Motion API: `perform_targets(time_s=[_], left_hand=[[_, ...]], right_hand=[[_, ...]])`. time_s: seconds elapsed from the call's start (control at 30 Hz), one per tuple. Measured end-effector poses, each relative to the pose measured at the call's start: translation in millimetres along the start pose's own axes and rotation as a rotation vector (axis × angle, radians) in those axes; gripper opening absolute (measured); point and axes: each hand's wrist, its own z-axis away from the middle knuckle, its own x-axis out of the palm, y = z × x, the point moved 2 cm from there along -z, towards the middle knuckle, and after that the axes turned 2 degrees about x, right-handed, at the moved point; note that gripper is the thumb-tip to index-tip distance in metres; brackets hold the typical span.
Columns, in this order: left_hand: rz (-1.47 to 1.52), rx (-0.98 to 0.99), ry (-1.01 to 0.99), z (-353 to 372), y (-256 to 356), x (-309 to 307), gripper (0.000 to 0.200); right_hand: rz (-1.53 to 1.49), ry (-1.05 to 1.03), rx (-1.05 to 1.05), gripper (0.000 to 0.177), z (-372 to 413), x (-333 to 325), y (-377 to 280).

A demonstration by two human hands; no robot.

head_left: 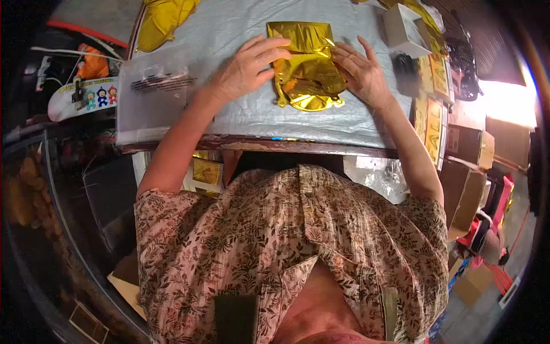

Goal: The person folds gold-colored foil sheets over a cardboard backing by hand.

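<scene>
— While both your hands are on it, where exactly is the foil (pixel 306 77) sitting?

— Flat on the grey sheet (pixel 240 26) that covers my table (pixel 258 144), about mid-table and straight ahead of me. The top part is folded over into a neat rectangle. The lower part is crumpled and roundish, with a shiny rim on the side toward me.

— And the hands? Pinching anything?

— Nope, no pinch that I can see. My left hand (pixel 247 67) lies palm down, fingers (pixel 275 49) close together, laid across the folded top from the left and pressing on it. My right hand (pixel 362 73) is flat too, fingers (pixel 349 54) spread a bit, resting on the foil's right edge. So the foil is between the two hands, touched by both.

— What else is around?

— Left of my left hand there's a clear bag (pixel 154 86) with some dark bits inside, lying on the sheet near my wrist. The far left corner has a spare foil (pixel 163 20), yellow-gold, well apart from the one I'm on. On the right, a white box (pixel 404 28) sits just past my right fingertips. A black thing (pixel 407 71) is beside my right hand, can't tell what it is. Gold strips (pixel 433 114) with letters run along the table's right edge.
</scene>
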Motion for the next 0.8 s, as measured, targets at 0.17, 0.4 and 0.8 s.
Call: perform_targets(time_s=[0.17, 0.4, 0.8], left_hand=[[-0.099, 0.115, -0.043, -1, 4, -12, 0.031], [-0.085, 0.05, -0.094, 4, 3, -8, 0.029], [-0.078, -0.036, -0.122, 6, 3, -5, 0.019]], right_hand=[[-0.035, 0.086, 0.035, 0.024, -5, 4, -16], [-0.114, 0.044, 0.085, 0.027, 0, 7, -12], [-0.295, -0.032, 0.138, 0.022, 11, 6, -5]])
